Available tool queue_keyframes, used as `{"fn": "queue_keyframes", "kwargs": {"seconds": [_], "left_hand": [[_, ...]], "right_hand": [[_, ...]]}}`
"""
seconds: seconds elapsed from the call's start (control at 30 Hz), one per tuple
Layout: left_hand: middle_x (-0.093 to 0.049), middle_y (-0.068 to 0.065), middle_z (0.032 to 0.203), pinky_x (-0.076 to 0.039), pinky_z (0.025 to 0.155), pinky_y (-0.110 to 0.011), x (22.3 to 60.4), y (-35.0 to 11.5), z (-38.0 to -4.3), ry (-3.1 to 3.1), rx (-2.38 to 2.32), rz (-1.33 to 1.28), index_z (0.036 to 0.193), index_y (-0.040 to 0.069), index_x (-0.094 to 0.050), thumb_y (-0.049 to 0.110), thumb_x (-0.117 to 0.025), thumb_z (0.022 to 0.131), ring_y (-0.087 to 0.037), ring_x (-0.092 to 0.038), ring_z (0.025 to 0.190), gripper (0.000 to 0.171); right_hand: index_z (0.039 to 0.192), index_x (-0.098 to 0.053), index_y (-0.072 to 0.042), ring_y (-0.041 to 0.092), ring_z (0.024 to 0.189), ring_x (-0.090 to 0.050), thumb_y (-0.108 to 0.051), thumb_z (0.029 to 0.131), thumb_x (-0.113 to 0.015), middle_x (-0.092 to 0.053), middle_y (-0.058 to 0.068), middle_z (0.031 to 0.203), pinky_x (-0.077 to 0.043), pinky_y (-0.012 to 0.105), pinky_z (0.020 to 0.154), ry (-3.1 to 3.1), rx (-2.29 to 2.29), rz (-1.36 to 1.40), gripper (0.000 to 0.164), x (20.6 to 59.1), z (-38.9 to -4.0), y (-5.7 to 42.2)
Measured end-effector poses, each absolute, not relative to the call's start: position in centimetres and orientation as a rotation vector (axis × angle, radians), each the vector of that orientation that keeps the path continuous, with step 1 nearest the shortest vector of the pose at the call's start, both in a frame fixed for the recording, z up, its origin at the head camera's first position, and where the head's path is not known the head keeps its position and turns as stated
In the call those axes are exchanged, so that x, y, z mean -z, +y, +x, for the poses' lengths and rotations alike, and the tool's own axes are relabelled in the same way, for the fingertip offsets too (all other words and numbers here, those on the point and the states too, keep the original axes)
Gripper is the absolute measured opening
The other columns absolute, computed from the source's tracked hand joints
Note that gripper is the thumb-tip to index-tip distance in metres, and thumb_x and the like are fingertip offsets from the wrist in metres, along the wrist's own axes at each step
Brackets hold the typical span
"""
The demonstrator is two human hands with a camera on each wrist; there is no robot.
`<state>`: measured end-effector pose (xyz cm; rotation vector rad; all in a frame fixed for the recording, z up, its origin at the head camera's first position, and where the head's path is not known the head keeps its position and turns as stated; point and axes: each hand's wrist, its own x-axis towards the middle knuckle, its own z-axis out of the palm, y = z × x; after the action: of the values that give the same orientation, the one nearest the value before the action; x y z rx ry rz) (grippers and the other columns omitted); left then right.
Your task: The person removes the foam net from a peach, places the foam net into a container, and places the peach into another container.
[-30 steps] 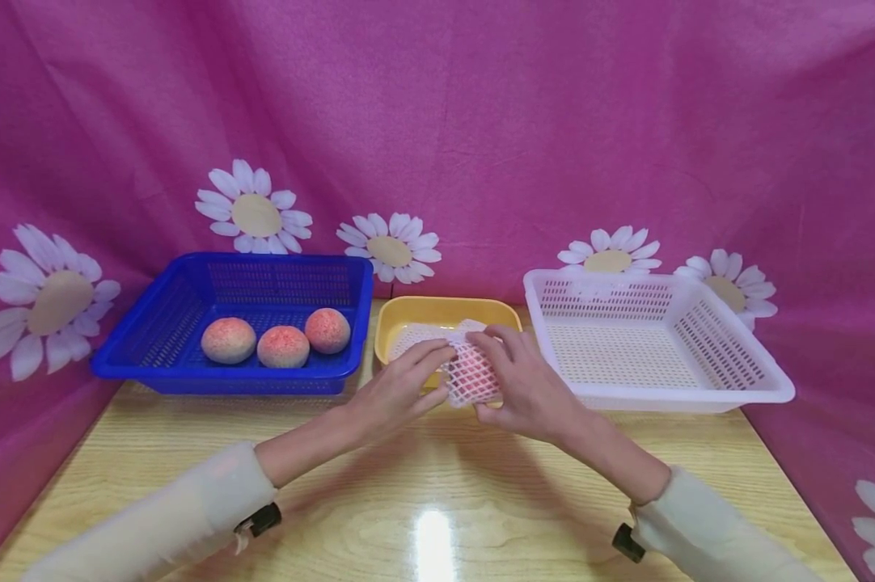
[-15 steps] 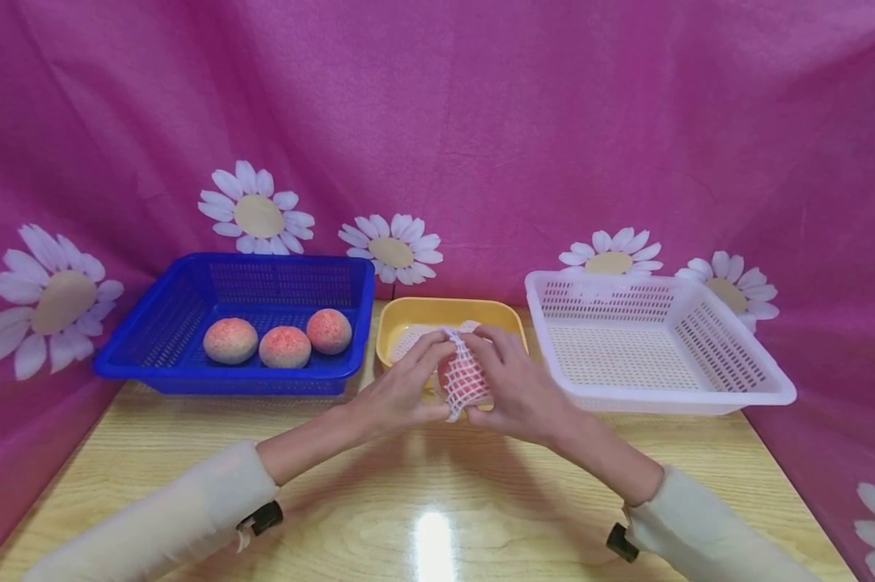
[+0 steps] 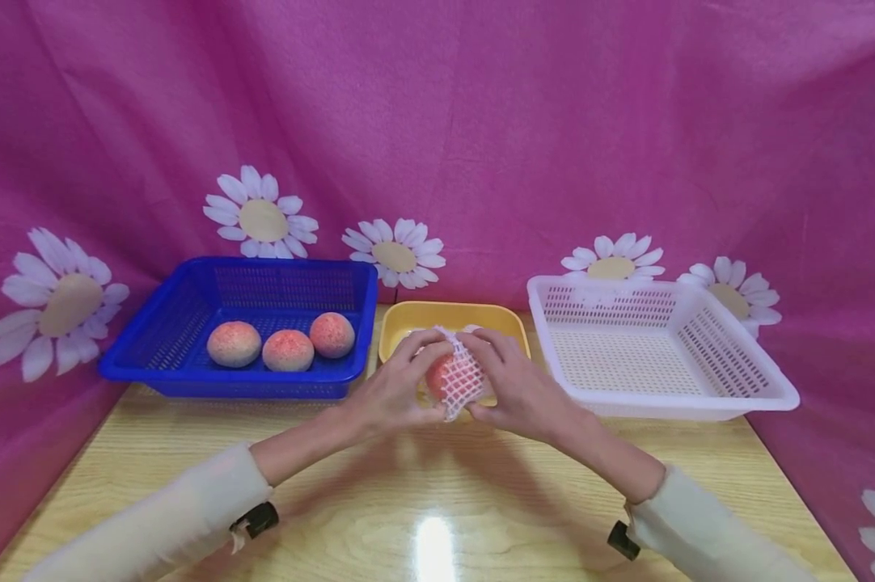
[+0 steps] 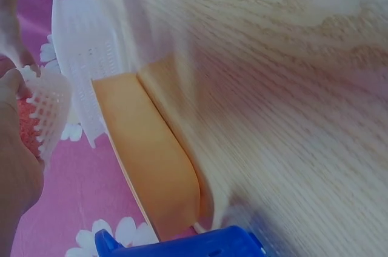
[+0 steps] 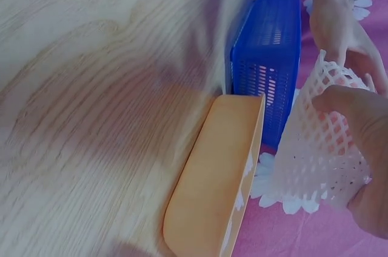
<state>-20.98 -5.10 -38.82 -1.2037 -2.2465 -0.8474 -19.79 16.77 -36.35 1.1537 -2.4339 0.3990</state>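
Both hands hold a pink peach [image 3: 439,377] partly covered by a white foam net sleeve [image 3: 463,378], above the front of the yellow tray [image 3: 452,308]. My left hand [image 3: 390,390] grips from the left, its thumb low and its fingers at the top by the net's edge. From the right, my right hand [image 3: 525,392] holds the covered side. In the left wrist view, bare red peach skin [image 4: 27,126] shows past the sleeve's scalloped edge. The right wrist view has the sleeve [image 5: 303,160] extending loose beyond the fruit, with the right thumb pressing on the mesh.
At the left stands a blue basket [image 3: 139,373] holding 3 bare peaches, one of them a peach [image 3: 331,335] near its right wall. A white basket [image 3: 765,392] stands at the right. Behind everything hangs a magenta cloth [image 3: 481,145] with daisies. The wooden table [image 3: 379,517] extends in front.
The sleeve has shifted on the fruit, and more bare peach now shows on the left side. The left fingers have spread wider around it. The baskets have stayed put.
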Motion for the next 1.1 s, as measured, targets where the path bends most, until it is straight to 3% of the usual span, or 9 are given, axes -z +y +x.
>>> {"fn": "queue_keyframes", "kwargs": {"seconds": [0.27,0.5,0.83,1.1], "left_hand": [[-0.041,-0.008,0.123,-0.045,0.086,-0.029,38.7,-6.1,-21.0,-2.251,0.855,-1.147,0.121,0.011,-0.047,0.022,-0.077,0.063,-0.019,-0.044,0.111,0.067],[-0.040,-0.007,0.123,-0.046,0.081,-0.028,38.8,-7.2,-20.8,-2.286,0.844,-1.105,0.121,0.012,-0.048,0.023,-0.075,0.064,-0.019,-0.045,0.109,0.065],[-0.041,-0.008,0.121,-0.044,0.088,-0.033,39.1,-8.4,-20.6,-2.280,0.808,-1.072,0.119,0.011,-0.049,0.022,-0.075,0.063,-0.023,-0.044,0.110,0.063],[-0.041,-0.008,0.122,-0.044,0.087,-0.033,39.1,-9.6,-20.5,-2.306,0.826,-1.052,0.120,0.011,-0.049,0.022,-0.075,0.063,-0.021,-0.043,0.110,0.064]], "right_hand": [[0.133,-0.045,-0.008,0.025,0.106,-0.049,-0.025,0.073,-0.077,-0.050,0.010,0.125,-0.047,0.040,0.082,-2.432,-0.335,1.139,0.071,36.2,-20.6,17.6],[0.120,-0.058,-0.009,0.022,0.101,-0.053,-0.007,0.079,-0.068,-0.060,0.005,0.114,-0.047,0.037,0.082,-2.400,-0.303,1.150,0.043,36.6,-21.5,18.0],[0.127,-0.054,-0.008,0.024,0.106,-0.057,-0.002,0.083,-0.061,-0.060,0.010,0.118,-0.048,0.039,0.084,-2.474,-0.369,1.054,0.045,36.8,-22.9,17.8],[0.127,-0.053,-0.007,0.026,0.091,-0.061,-0.002,0.083,-0.059,-0.064,0.010,0.108,-0.050,0.041,0.070,-2.481,-0.332,0.933,0.045,36.9,-24.6,17.5]]}}
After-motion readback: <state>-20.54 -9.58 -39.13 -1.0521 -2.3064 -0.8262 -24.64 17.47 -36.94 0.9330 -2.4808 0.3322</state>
